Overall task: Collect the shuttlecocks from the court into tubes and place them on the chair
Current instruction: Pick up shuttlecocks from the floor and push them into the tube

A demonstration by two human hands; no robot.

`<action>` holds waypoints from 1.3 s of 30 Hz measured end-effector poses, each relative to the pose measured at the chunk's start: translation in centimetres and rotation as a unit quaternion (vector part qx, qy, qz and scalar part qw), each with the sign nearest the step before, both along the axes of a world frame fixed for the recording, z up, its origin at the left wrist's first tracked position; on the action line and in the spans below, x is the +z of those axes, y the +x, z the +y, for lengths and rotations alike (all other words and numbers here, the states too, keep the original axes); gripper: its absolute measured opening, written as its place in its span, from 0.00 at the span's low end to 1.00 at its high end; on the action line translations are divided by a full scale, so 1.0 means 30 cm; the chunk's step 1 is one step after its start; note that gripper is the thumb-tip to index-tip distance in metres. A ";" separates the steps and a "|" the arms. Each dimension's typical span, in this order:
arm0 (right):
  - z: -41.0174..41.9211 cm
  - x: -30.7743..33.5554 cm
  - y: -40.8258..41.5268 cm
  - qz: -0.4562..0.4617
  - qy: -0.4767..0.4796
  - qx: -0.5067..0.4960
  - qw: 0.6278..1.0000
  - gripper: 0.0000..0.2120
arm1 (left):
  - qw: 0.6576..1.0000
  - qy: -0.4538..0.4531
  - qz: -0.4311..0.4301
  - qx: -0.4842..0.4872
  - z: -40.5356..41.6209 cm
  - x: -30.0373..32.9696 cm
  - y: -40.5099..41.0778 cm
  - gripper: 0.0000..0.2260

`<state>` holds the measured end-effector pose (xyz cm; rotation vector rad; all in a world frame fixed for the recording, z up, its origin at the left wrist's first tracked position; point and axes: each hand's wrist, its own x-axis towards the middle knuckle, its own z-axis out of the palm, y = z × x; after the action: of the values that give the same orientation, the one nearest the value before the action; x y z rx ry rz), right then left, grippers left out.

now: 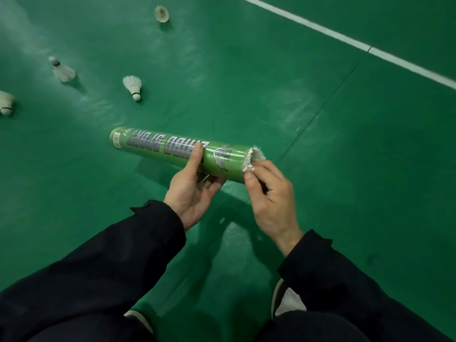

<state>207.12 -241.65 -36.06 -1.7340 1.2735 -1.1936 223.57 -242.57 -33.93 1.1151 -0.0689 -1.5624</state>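
A green shuttlecock tube (158, 146) lies level in mid-air over the court, and my left hand (195, 186) grips it from below near its middle. White feathers of a shuttlecock (257, 155) stick out of the tube's right end. My right hand (269, 193) pinches those feathers at the tube mouth. Several loose white shuttlecocks lie on the floor beyond: one (133, 87) just past the tube, one (63, 70) to the left, one (5, 102) at the left edge, and one (161, 14) far back.
The green court floor (345, 156) stretches all around, with a white boundary line (345, 38) crossing the upper right. My shoes (287, 299) show at the bottom. No chair is in view.
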 end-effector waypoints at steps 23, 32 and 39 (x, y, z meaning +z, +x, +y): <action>-0.068 0.067 0.027 0.087 0.282 0.175 0.939 0.14 | 1.000 -0.009 -0.023 0.011 0.006 -0.007 -0.020 0.26; -0.068 0.094 0.057 -0.026 0.264 0.126 0.956 0.13 | 0.998 -0.023 -0.005 0.058 -0.015 -0.017 0.047 0.32; -0.150 0.139 0.171 -0.017 0.396 0.239 0.886 0.20 | 0.998 -0.026 -0.021 0.054 -0.001 -0.017 0.096 0.27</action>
<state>212.26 -246.16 -31.88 -1.2710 1.0092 -0.3232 226.45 -242.59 -34.44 1.0939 -0.0770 -1.4343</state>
